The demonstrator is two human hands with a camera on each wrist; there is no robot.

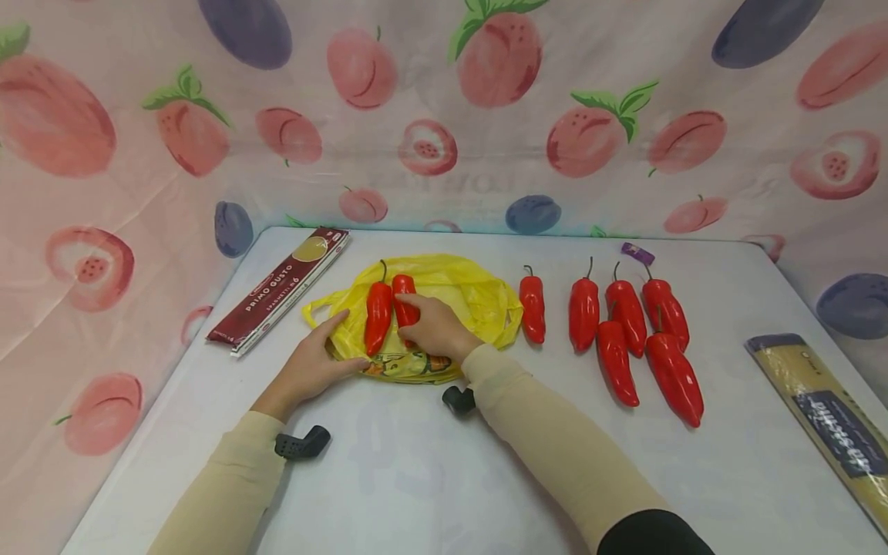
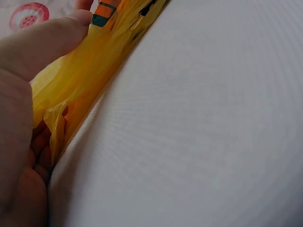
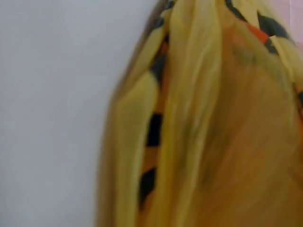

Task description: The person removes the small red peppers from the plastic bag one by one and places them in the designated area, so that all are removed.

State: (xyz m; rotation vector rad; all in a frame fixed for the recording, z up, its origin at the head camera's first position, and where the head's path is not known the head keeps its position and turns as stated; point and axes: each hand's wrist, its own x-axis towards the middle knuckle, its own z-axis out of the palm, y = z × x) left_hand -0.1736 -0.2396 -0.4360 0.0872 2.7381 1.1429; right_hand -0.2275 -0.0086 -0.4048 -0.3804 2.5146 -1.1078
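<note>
A yellow plastic bag (image 1: 472, 297) lies spread on the table. On it, side by side, are two red peppers: the left pepper (image 1: 378, 317) with its stem up, and the right pepper (image 1: 405, 287). My right hand (image 1: 440, 327) grips the right pepper between thumb and fingers, partly covering it. At the bag's left edge, my left hand (image 1: 312, 366) touches the plastic, its thumb and index finger spread wide apart. The left wrist view shows that thumb (image 2: 52, 40) along the bag (image 2: 78, 80). Only folded plastic (image 3: 199, 118) fills the right wrist view; the hand is hidden there.
A single pepper (image 1: 532, 308) lies right of the bag, and several more, such as one pepper (image 1: 674, 378), form a group farther right. Spaghetti in a dark red pack (image 1: 277, 293) is at the left. A yellowish pack (image 1: 825, 416) lies far right, a small purple packet (image 1: 638, 253) behind.
</note>
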